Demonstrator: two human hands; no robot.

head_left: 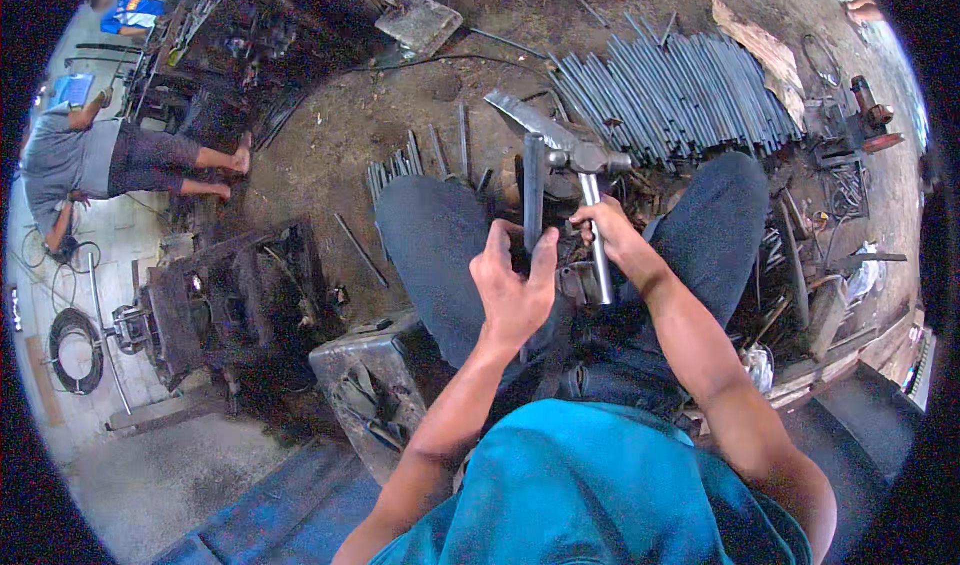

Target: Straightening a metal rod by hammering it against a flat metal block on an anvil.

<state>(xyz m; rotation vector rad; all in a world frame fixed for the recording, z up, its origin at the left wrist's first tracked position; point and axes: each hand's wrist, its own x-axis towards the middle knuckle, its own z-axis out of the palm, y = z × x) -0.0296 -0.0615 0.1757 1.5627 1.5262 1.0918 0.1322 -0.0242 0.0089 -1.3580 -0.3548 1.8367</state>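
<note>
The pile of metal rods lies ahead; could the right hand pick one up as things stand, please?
Probably not: the right hand grips a hammer, which would need setting down before taking rods.

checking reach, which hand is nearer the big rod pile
Right. In view, the right hand is below the left part of the rod pile; the left hand is lower, farther left.

Around you at 11 o'clock spreads a brown, earthy floor (425, 95), stained and uneven. Toward 8 o'clock you have grey ground (225, 455); at 9, a pale surface (115, 233), floor or wall you cannot tell. Whitish light glares along your rim at 2 o'clock, while 10 o'clock sits in shadow.
</note>
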